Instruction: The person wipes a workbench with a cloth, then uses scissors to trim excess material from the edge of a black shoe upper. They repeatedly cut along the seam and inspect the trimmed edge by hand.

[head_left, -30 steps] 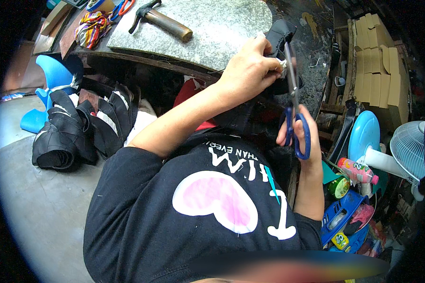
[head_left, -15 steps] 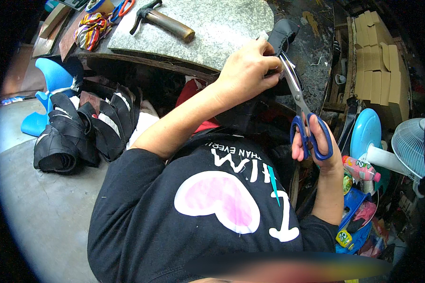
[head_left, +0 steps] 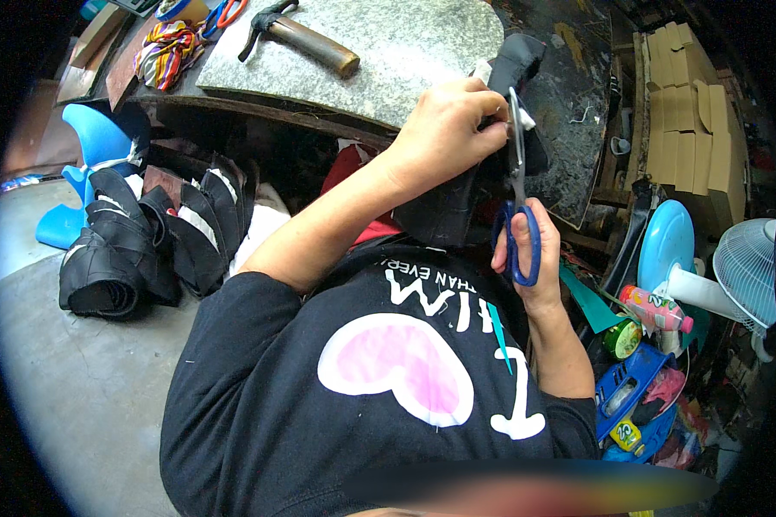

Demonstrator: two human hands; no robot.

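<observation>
My left hand (head_left: 453, 125) is closed, its fingertips pinching a piece of black material (head_left: 519, 62) with white edges. This piece hangs by the right end of a speckled stone slab (head_left: 414, 39), and its lower part is hidden behind my hand. In my right hand (head_left: 539, 250) is a pair of scissors (head_left: 516, 164) with blue handles, my thumb and fingers through the loops. The blades point up and look nearly closed, right beside my left fingertips. Whether material lies between them I cannot tell.
A wooden-handled hammer (head_left: 310, 45) lies on the slab, with a striped cloth (head_left: 168, 56) farther left. Bundled black pieces (head_left: 103, 276) rest at my left near a blue plastic object (head_left: 99, 142). To the right are cardboard boxes (head_left: 698, 138), a fan (head_left: 746, 258) and a pink bottle (head_left: 655, 308).
My right hand has moved left and slightly up with the scissors. The blades have swung more upright and come closer together near my left fingers. My left hand has shifted only slightly.
</observation>
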